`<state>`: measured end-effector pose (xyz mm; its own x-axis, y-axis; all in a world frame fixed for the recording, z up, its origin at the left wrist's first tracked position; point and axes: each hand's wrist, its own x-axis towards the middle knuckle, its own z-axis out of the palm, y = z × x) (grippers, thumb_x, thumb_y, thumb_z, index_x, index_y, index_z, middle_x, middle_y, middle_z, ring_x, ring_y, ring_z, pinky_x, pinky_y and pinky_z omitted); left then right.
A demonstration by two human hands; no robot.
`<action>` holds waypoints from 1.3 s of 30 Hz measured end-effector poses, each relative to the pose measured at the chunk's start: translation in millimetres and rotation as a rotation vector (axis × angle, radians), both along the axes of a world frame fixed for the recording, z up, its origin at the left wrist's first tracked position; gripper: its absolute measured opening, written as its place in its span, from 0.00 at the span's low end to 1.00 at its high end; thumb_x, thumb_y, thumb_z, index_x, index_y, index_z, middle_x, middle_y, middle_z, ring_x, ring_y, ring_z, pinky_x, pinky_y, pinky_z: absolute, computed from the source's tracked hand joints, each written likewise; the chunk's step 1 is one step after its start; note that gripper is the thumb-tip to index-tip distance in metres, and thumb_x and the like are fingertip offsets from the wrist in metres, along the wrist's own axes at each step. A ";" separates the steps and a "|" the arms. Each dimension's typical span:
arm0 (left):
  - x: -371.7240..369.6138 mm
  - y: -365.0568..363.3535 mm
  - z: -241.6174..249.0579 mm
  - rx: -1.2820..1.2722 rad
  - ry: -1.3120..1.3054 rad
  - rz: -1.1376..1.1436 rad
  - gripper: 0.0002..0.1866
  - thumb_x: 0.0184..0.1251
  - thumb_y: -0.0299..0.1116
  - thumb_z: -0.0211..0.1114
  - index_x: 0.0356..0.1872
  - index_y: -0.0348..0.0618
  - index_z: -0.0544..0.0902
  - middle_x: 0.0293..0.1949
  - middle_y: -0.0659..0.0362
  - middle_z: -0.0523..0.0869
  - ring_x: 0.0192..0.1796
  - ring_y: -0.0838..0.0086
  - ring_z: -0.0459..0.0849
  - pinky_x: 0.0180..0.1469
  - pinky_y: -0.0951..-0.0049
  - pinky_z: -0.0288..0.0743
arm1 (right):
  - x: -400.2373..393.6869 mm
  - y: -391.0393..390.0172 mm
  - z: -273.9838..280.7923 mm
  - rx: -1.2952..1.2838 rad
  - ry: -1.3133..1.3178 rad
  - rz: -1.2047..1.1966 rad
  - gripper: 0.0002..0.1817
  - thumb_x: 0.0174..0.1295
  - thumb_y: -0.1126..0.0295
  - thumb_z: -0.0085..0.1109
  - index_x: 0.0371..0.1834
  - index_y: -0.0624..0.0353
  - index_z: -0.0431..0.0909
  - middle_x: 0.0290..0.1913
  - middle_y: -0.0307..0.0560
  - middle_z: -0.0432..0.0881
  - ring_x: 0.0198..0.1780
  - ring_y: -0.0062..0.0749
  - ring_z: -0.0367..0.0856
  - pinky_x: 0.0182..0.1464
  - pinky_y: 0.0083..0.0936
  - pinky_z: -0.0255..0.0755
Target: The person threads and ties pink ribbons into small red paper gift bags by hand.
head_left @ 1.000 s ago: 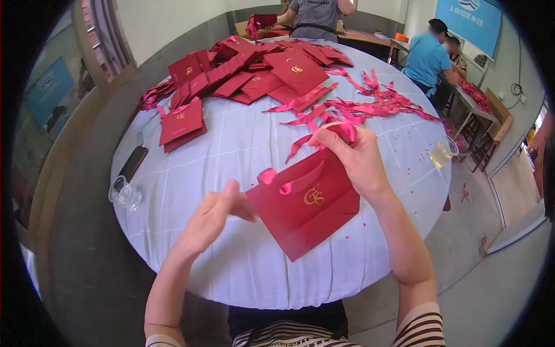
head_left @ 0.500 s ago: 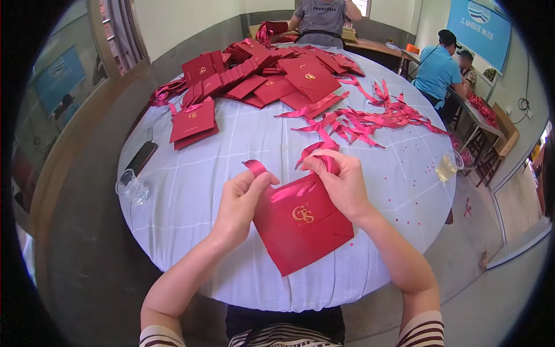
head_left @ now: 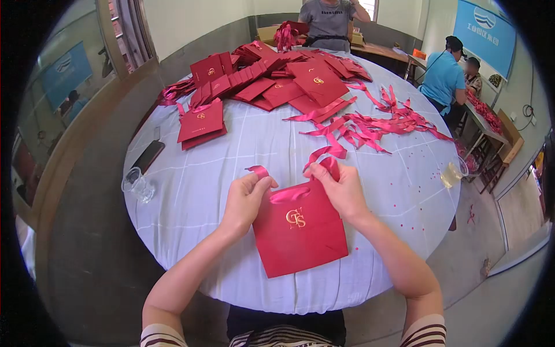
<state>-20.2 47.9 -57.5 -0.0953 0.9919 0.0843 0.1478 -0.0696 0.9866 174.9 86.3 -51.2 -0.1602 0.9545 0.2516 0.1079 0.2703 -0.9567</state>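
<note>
A red paper gift bag point(head_left: 300, 240) with a gold monogram lies in front of me on the cloth. Pink ribbon point(head_left: 291, 194) runs across its upper edge. At the bag's top left corner, my left hand point(head_left: 245, 199) pinches one end of the ribbon, and a short tail sticks up past the fingers. My right hand point(head_left: 341, 188) is closed on the ribbon at the top right corner, where a longer looped end extends beyond the thumb. Whether the fingertips also grip the paper is hidden.
Stacked red bags point(head_left: 272, 75) and loose pink ribbons point(head_left: 381, 124) cover the far side of the round table point(head_left: 191, 231). A phone point(head_left: 149, 156) and plastic cup point(head_left: 139, 184) stand left, another cup point(head_left: 452, 172) right. One person point(head_left: 329, 26) stands opposite; others sit at right.
The bag has turned and lies straighter, its lower corner swung left. The ribbon along its top edge bows into a clearer loop. Both hands keep their pinch, and the camera view has shifted slightly.
</note>
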 end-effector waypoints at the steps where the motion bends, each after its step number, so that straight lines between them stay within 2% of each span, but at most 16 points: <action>1: -1.1 1.0 2.1 -0.001 0.030 -0.002 0.11 0.70 0.32 0.57 0.30 0.37 0.82 0.23 0.68 0.78 0.26 0.88 0.72 0.28 0.83 0.65 | 0.5 2.5 -0.7 0.012 0.057 -0.014 0.15 0.64 0.64 0.59 0.30 0.68 0.82 0.24 0.40 0.83 0.27 0.15 0.76 0.30 0.21 0.70; 3: -3.0 4.1 0.4 -0.022 0.054 -0.012 0.11 0.69 0.32 0.57 0.29 0.37 0.82 0.23 0.68 0.77 0.26 0.88 0.71 0.28 0.83 0.65 | 5.4 6.5 0.4 0.007 0.044 -0.011 0.15 0.64 0.64 0.59 0.31 0.67 0.83 0.25 0.40 0.83 0.27 0.15 0.76 0.29 0.20 0.69; 5: -7.6 10.4 -5.3 0.080 0.175 -0.028 0.11 0.69 0.32 0.58 0.29 0.37 0.82 0.22 0.69 0.76 0.26 0.88 0.70 0.28 0.83 0.63 | 13.4 13.9 0.8 -0.112 0.023 0.014 0.13 0.65 0.62 0.58 0.37 0.63 0.83 0.30 0.37 0.83 0.32 0.16 0.78 0.36 0.19 0.72; 9: -9.2 17.1 -7.9 -0.016 0.183 -0.077 0.11 0.68 0.33 0.58 0.32 0.36 0.84 0.23 0.68 0.79 0.27 0.88 0.72 0.30 0.84 0.66 | 26.8 24.1 3.9 -0.162 -0.058 0.054 0.12 0.62 0.63 0.61 0.38 0.62 0.83 0.31 0.37 0.83 0.31 0.14 0.76 0.31 0.15 0.69; 11: -7.6 21.6 -11.1 0.009 0.208 -0.073 0.11 0.67 0.31 0.59 0.32 0.33 0.84 0.21 0.65 0.77 0.26 0.85 0.70 0.28 0.78 0.65 | 31.2 27.6 2.3 -0.163 -0.022 0.051 0.11 0.61 0.64 0.63 0.38 0.61 0.83 0.30 0.36 0.82 0.31 0.13 0.75 0.30 0.13 0.67; 14: -13.7 27.7 -18.5 0.087 0.337 -0.094 0.11 0.66 0.32 0.60 0.34 0.33 0.84 0.20 0.58 0.80 0.26 0.79 0.76 0.29 0.74 0.69 | 37.1 34.9 -1.5 -0.271 0.029 0.075 0.12 0.60 0.65 0.64 0.42 0.61 0.81 0.31 0.37 0.82 0.34 0.14 0.77 0.33 0.16 0.71; 16: -15.6 27.7 -16.4 0.118 0.512 -0.105 0.13 0.65 0.33 0.61 0.42 0.33 0.82 0.29 0.47 0.84 0.30 0.65 0.82 0.34 0.68 0.73 | 39.0 41.0 -8.3 -0.292 0.184 0.037 0.14 0.60 0.68 0.63 0.47 0.63 0.78 0.35 0.40 0.82 0.37 0.20 0.80 0.37 0.20 0.74; 17: -14.4 25.0 -12.9 0.120 0.509 -0.110 0.13 0.65 0.33 0.61 0.42 0.33 0.82 0.29 0.47 0.84 0.30 0.65 0.82 0.34 0.68 0.73 | 41.7 49.2 -18.3 -0.292 0.182 0.031 0.14 0.60 0.68 0.63 0.47 0.63 0.78 0.35 0.40 0.82 0.37 0.20 0.80 0.37 0.20 0.74; 19: -8.6 10.2 9.3 0.100 1.061 0.082 0.21 0.64 0.36 0.62 0.53 0.31 0.75 0.40 0.44 0.84 0.39 0.56 0.83 0.41 0.65 0.75 | 44.5 62.0 -33.5 0.123 -0.136 -0.280 0.17 0.60 0.69 0.63 0.50 0.65 0.75 0.39 0.44 0.82 0.40 0.27 0.82 0.40 0.24 0.77; 20: -3.4 3.7 18.4 0.102 1.058 0.079 0.21 0.64 0.36 0.62 0.53 0.31 0.75 0.40 0.44 0.84 0.39 0.56 0.83 0.41 0.65 0.75 | 46.3 60.2 -32.1 0.123 -0.138 -0.283 0.17 0.60 0.69 0.63 0.50 0.65 0.75 0.39 0.44 0.82 0.40 0.27 0.82 0.40 0.24 0.77; 22: 7.1 -8.1 29.0 0.226 1.143 -0.072 0.28 0.64 0.39 0.61 0.59 0.30 0.68 0.53 0.43 0.78 0.55 0.53 0.77 0.57 0.60 0.70 | 37.3 43.5 -12.8 0.399 -0.337 -0.333 0.15 0.59 0.71 0.62 0.47 0.66 0.75 0.40 0.49 0.81 0.41 0.37 0.82 0.43 0.28 0.76; 23: 9.0 -11.4 23.2 0.234 1.138 -0.074 0.28 0.64 0.39 0.61 0.59 0.30 0.68 0.53 0.43 0.78 0.55 0.53 0.77 0.57 0.60 0.70 | 32.7 39.5 -15.1 0.403 -0.342 -0.339 0.15 0.59 0.71 0.62 0.47 0.66 0.75 0.40 0.49 0.81 0.41 0.37 0.82 0.43 0.28 0.76; 25: 18.0 -16.6 4.9 0.582 1.191 -0.355 0.32 0.67 0.45 0.57 0.64 0.31 0.65 0.63 0.42 0.69 0.69 0.53 0.64 0.70 0.53 0.53 | 25.1 27.7 -19.7 0.614 -0.527 -0.114 0.14 0.57 0.73 0.60 0.46 0.65 0.75 0.39 0.54 0.79 0.42 0.45 0.80 0.46 0.34 0.74; 26: 20.1 -17.7 -3.8 0.625 1.182 -0.360 0.32 0.67 0.45 0.57 0.64 0.31 0.65 0.63 0.42 0.69 0.69 0.53 0.64 0.70 0.53 0.53 | 21.0 19.6 -18.1 0.588 -0.687 0.005 0.13 0.57 0.73 0.59 0.45 0.64 0.76 0.40 0.54 0.78 0.43 0.48 0.78 0.48 0.36 0.72; 28: 19.5 -16.6 -19.0 0.384 1.128 -0.546 0.36 0.70 0.49 0.51 0.69 0.32 0.56 0.71 0.43 0.55 0.75 0.54 0.48 0.74 0.50 0.34 | 15.9 9.6 -21.8 0.550 -0.872 0.080 0.13 0.56 0.73 0.58 0.44 0.64 0.76 0.40 0.55 0.77 0.44 0.51 0.76 0.50 0.38 0.70; 39: 23.1 -18.9 -18.1 0.455 1.208 -0.482 0.41 0.70 0.56 0.46 0.70 0.29 0.53 0.71 0.43 0.56 0.75 0.57 0.51 0.74 0.49 0.35 | 29.8 20.4 -27.8 0.433 -1.065 -0.068 0.14 0.57 0.70 0.57 0.45 0.63 0.77 0.46 0.54 0.75 0.50 0.49 0.72 0.53 0.39 0.68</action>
